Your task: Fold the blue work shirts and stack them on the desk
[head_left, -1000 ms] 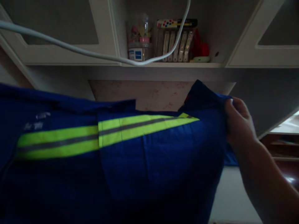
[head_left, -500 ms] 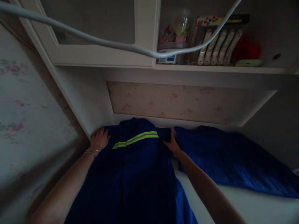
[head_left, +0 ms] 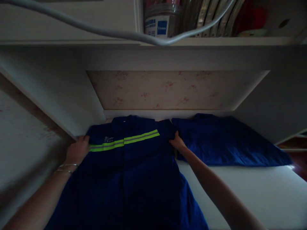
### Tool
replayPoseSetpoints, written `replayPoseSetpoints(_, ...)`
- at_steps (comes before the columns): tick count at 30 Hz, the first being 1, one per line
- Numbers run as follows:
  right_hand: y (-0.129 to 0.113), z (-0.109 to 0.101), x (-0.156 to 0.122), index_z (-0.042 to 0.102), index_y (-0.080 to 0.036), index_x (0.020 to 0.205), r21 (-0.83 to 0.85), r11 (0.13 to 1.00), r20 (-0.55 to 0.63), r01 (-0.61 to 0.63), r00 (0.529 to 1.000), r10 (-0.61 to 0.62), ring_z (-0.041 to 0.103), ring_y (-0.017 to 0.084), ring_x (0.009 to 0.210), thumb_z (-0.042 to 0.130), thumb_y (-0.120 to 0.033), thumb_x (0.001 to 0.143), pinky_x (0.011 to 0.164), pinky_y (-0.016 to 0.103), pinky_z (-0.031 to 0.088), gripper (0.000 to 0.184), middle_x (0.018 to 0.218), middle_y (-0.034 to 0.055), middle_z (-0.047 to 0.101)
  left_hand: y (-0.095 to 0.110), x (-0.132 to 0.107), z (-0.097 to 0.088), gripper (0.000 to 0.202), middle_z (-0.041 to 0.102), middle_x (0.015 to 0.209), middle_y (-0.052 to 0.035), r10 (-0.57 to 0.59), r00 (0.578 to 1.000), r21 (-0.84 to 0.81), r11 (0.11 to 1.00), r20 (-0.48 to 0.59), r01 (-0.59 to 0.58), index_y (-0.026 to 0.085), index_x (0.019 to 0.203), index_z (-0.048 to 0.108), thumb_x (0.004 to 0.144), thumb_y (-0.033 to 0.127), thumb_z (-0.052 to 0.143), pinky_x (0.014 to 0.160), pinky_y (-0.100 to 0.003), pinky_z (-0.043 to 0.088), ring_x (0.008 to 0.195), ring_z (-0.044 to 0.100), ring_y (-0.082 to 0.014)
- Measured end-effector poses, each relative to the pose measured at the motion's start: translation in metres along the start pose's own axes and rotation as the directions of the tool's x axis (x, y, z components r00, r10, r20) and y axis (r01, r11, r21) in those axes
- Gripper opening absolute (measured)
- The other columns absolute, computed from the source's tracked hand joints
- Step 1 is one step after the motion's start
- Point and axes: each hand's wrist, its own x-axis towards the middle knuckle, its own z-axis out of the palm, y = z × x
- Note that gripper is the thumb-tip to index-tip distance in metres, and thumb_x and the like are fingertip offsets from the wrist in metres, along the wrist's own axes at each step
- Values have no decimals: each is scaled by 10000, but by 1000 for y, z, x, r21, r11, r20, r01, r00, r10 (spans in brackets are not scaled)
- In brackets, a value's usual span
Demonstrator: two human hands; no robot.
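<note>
A dark blue work jacket (head_left: 129, 179) with a yellow-green reflective stripe across the chest lies flat on a white surface (head_left: 251, 191), front side up. My left hand (head_left: 78, 151) grips its left shoulder edge, fingers curled over the fabric; thin bracelets ring that wrist. My right hand (head_left: 177, 143) pinches the cloth at the right shoulder, where the right sleeve (head_left: 225, 140) stretches out sideways to the right.
A white cabinet side (head_left: 48, 92) rises close on the left. Floral wallpaper (head_left: 168, 89) backs the recess. An overhead shelf (head_left: 216, 41) carries a jar (head_left: 158, 22) and other items. A grey cable (head_left: 100, 30) hangs across the top.
The jacket went from being held up in the air to lying spread flat. My left hand slid outward to the left shoulder, uncovering more of the stripe. The view tilted down.
</note>
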Motion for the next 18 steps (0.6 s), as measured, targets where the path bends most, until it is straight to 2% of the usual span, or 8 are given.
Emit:
replayPoseSetpoints(3,-6,-10,-9,130,63,1553,-114,991,66,-76,994,84,603,334,1215,573,-308,843,1007,384,464,916,1340,280,592,-5,15,-37,476,549,1217,-245,-41,992,57,997,-122,48,77,1285,527,973,262,219,668,-485,544,918,643,-377)
replayPoseSetpoints(6,-11,-19,-26,143,-15,1579,-136,989,54,-51,997,59,629,353,1171,549,-340,889,992,436,466,864,1278,251,640,23,29,-52,464,529,1228,-265,-26,975,78,996,-222,44,58,1305,518,960,228,258,778,-529,523,1090,562,-429)
replayPoseSetpoints(8,-14,-22,-51,146,-109,1600,-133,991,3,30,1000,-30,615,346,1195,527,-345,918,1009,453,458,816,1369,227,583,60,37,-46,455,560,1192,-245,23,970,65,998,-240,-7,62,1306,533,942,245,330,809,-510,517,1068,580,-404)
replayPoseSetpoints(11,-16,-22,-108,400,-165,1529,-149,958,-14,243,969,-248,452,350,1373,503,-370,954,1108,463,385,619,1555,209,382,121,50,-19,542,587,1234,-240,63,988,-76,994,-139,-74,100,1367,522,945,398,360,813,-500,523,1048,618,-390)
replayPoseSetpoints(13,-11,-20,-152,511,-217,1463,-95,889,127,449,891,-436,355,339,1440,528,-427,956,1168,483,311,549,1584,168,354,155,59,3,561,548,1373,-230,110,994,-248,963,-2,-107,162,1376,549,923,456,399,926,-562,478,1216,548,-423)
replayPoseSetpoints(15,3,-16,-192,541,-305,1432,49,777,321,628,727,-607,360,314,1443,579,-482,937,1198,518,251,527,1551,105,435,178,67,24,515,474,1498,-176,186,978,-362,922,96,-140,238,1354,588,897,430,447,1037,-629,377,1393,381,-433)
replayPoseSetpoints(17,26,-7,-226,537,-361,1422,191,700,412,688,591,-694,425,263,1409,559,-446,970,1216,517,216,460,1475,52,540,189,75,40,553,394,1566,-163,174,978,-394,912,119,-114,272,1409,540,897,450,433,1036,-712,320,1446,277,-459)
replayPoseSetpoints(18,39,-1,-240,522,-375,1429,240,685,426,688,559,-711,469,232,1379,531,-406,994,1222,496,220,437,1433,31,584,191,80,46,606,343,1593,-173,132,984,-404,912,122,-72,275,1463,477,904,498,402,1008,-756,309,1448,251,-484)
